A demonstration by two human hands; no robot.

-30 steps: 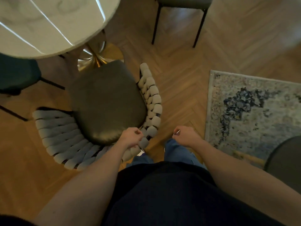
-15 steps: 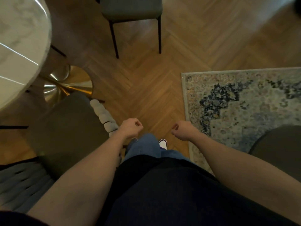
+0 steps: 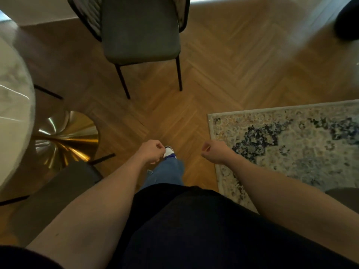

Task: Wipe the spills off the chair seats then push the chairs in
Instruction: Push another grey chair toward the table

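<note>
A grey upholstered chair (image 3: 139, 35) on thin black legs stands ahead on the wood floor, away from the table. The dark seat of a second chair (image 3: 58, 191) lies at lower left, beside my left forearm. My left hand (image 3: 151, 152) hangs over the floor in front of me, its fingers curled into a fist with nothing in it. At the same height my right hand (image 3: 211, 152) is also curled, above the rug's edge, and holds nothing I can see. No cloth and no spill is in view.
The round marble table (image 3: 13, 113) fills the left edge, with its gold base (image 3: 64, 136) beneath. A patterned rug (image 3: 291, 142) covers the floor at right. Another dark seat (image 3: 345, 197) shows at the right edge, and a dark object (image 3: 347, 18) sits at top right.
My left hand has come off the woven chair back. The view has swung right and forward, so that chair slid to the lower left and the grey chair came closer.
</note>
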